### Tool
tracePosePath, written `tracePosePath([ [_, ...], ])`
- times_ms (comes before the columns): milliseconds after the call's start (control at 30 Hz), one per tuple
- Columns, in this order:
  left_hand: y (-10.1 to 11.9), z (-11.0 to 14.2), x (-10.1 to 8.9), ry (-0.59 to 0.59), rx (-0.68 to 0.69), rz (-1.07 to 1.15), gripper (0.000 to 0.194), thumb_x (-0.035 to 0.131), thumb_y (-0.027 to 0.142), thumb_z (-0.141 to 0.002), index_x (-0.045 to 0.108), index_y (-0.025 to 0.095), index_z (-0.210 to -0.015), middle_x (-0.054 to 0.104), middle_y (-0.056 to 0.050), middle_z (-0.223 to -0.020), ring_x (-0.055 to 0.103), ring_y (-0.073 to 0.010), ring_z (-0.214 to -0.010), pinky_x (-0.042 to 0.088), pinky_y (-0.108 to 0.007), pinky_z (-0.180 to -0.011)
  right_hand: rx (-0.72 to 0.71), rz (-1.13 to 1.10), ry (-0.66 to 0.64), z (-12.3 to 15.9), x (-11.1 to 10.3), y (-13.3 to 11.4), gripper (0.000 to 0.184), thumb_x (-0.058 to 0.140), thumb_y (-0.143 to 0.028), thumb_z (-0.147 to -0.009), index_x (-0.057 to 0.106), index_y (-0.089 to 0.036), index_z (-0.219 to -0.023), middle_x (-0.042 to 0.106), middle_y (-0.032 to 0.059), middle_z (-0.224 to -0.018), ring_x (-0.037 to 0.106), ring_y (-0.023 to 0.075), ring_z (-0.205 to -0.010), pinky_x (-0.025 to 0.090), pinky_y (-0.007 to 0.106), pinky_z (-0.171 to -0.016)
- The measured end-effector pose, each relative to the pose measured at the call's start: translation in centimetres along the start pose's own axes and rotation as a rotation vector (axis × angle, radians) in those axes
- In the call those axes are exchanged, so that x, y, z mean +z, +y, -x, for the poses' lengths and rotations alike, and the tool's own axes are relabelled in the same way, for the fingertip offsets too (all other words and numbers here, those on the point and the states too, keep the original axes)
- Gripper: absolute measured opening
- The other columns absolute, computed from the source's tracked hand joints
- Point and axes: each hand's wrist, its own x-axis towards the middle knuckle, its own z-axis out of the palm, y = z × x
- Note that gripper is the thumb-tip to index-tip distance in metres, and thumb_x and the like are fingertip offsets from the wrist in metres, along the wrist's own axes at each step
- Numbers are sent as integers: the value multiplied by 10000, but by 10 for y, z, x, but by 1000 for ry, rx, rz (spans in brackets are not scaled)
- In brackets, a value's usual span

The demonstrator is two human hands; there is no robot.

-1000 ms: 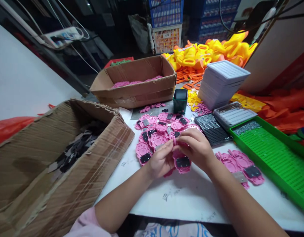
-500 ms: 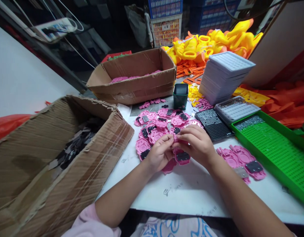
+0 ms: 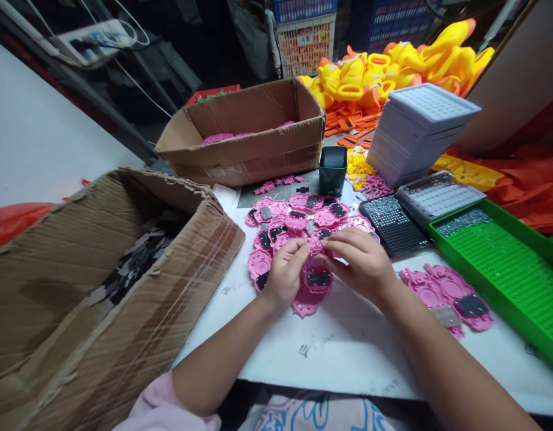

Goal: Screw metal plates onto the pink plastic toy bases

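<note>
Between my two hands is a pink plastic casing [image 3: 318, 280] with a black plate on its lower part. My left hand [image 3: 286, 269] pinches its upper left side between thumb and fingers. On the upper right side, the fingers of my right hand [image 3: 359, 257] close at its top edge; the fingertips partly hide what they grip. Beneath and behind the held piece lies a pile of similar pink casings [image 3: 259, 263], some with black or grey plates. Two more pink casings [image 3: 447, 293] rest on the table to the right of my right forearm.
Left stands a cardboard box [image 3: 204, 263] of dark plates; a second box [image 3: 245, 161] at the back holds pink parts. A dark green cup [image 3: 333, 173], a black screw tray [image 3: 388, 230], a green tray [image 3: 505, 281] and stacked white trays [image 3: 415, 137] stand rightward. Yellow toy bodies [image 3: 393, 72] are heaped behind.
The held pink casing has turned so its black plate faces me more squarely, and it sits slightly further left. Both hands keep hold of it. The camera view has shifted a little.
</note>
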Motion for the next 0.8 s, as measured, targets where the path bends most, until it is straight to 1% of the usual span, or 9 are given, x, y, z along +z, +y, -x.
tracePosePath([
  [100, -4, 0, -5, 8, 26, -33, 180, 699, 341, -777, 629, 177, -797, 606, 29, -731, 528, -85, -648, 416, -188, -641, -31, 70, -29, 0, 0, -2, 87, 617, -176, -829, 631, -155, -912, 682, 92, -881, 602, 187, -792, 524, 340, -700],
  [200, -5, 0, -6, -7, 47, -62, 186, 672, 363, -801, 632, 185, -836, 609, 25, -732, 545, -97, -670, 428, -199, -663, -13, 140, -30, -1, -1, -5, 85, 597, -168, -835, 637, -167, -910, 685, 91, -917, 596, 194, -809, 513, 339, -697],
  [367, -2, 2, -1, -32, 30, -61, 241, 688, 390, -781, 633, 183, -891, 646, 1, -802, 588, -118, -718, 450, -208, -671, 35, 170, -61, -3, 4, -8, 41, 587, -166, -840, 625, -156, -853, 681, 92, -925, 583, 195, -811, 507, 334, -700],
  [433, 1, 3, 3, -49, 50, -96, 240, 700, 378, -775, 630, 178, -887, 651, -6, -821, 601, -123, -743, 458, -204, -676, 49, 158, -65, -2, 7, -11, 46, 576, -159, -843, 617, -157, -821, 679, 92, -911, 584, 195, -816, 509, 334, -706],
  [500, 4, 5, 5, -46, 80, -118, 213, 697, 360, -786, 626, 170, -852, 641, -2, -793, 599, -116, -737, 460, -193, -670, 65, 123, -52, -1, 10, -15, 60, 556, -153, -852, 611, -157, -829, 673, 98, -914, 588, 196, -826, 513, 338, -713],
  [567, 6, 6, 6, -53, 77, -77, 201, 678, 352, -808, 616, 162, -824, 622, 7, -755, 581, -93, -684, 456, -173, -632, 78, 36, -32, -1, 10, -18, 59, 562, -170, -852, 608, -148, -880, 662, 111, -928, 593, 197, -834, 521, 348, -716],
  [633, 9, 7, 6, -87, 21, 8, 217, 679, 351, -807, 596, 151, -802, 587, 22, -690, 532, -62, -581, 431, -149, -547, 84, -84, -10, -1, 7, -20, 117, 594, -207, -844, 603, -132, -933, 646, 124, -938, 598, 201, -845, 529, 360, -722],
  [700, 11, 6, 6, -118, -39, 76, 260, 714, 355, -771, 570, 139, -775, 536, 40, -612, 468, -38, -488, 393, -131, -469, 90, -169, 16, -3, 2, -19, 158, 609, -237, -843, 602, -127, -956, 636, 129, -943, 599, 205, -861, 532, 373, -733],
  [800, 14, 5, 4, -146, -109, 135, 316, 738, 385, -735, 549, 138, -786, 527, 43, -570, 484, -49, -442, 417, -144, -437, 114, -214, 50, -4, -3, -18, 141, 585, -226, -859, 606, -128, -959, 636, 128, -944, 603, 203, -869, 533, 377, -739],
])
